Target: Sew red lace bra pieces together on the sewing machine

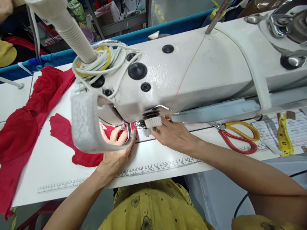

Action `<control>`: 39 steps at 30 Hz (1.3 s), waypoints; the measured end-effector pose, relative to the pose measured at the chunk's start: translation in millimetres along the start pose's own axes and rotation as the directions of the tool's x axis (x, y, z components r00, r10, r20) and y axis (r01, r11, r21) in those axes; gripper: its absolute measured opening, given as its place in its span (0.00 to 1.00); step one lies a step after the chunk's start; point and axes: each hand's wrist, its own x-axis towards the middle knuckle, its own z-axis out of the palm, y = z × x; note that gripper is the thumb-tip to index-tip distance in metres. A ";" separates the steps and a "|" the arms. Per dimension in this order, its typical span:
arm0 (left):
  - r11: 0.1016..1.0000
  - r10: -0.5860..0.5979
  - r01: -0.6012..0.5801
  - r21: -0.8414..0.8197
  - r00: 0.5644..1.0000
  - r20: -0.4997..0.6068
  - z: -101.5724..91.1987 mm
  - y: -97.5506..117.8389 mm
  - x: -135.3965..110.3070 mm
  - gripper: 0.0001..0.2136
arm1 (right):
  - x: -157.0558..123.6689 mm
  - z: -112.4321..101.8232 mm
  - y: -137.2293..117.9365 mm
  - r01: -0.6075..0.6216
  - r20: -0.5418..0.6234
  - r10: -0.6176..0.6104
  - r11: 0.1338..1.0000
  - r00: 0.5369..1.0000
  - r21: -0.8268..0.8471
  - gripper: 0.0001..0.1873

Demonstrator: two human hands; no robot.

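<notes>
A white sewing machine (153,76) stands in front of me. My left hand (117,150) is at its needle end, partly hidden by the grey metal guard (82,127). Its fingers are closed on a small red fabric piece (86,156) beside the presser foot. My right hand (171,135) is just right of the needle area, below the white thread tension knob (153,122). Its fingertips are hidden behind the knob and the machine head. Red thread (185,72) runs down the front of the machine.
A larger red garment (35,111) lies at the left of the white table (59,175). Scissors (236,134) with yellow and red handles lie right of my hands, near a yellow tape measure (285,137) on written paper (268,129). A ruler strip (153,168) runs along the front edge.
</notes>
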 end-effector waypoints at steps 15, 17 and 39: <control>0.999 0.041 -0.041 0.002 0.998 -0.046 -3.6 0.8 8.4 0.05 | -6.2 3.5 -7.6 -0.106 -0.005 0.106 0.994 0.994 0.020 0.21; 0.999 0.036 -0.036 0.004 0.998 -0.043 -2.2 0.5 6.2 0.05 | -5.1 4.7 -9.5 -0.101 0.034 0.100 0.995 0.994 0.019 0.19; 0.982 0.094 -0.093 -0.165 0.996 0.001 -8.3 -24.5 -4.1 0.14 | 12.4 -17.5 -13.3 0.063 0.122 -0.054 0.995 0.991 -0.076 0.15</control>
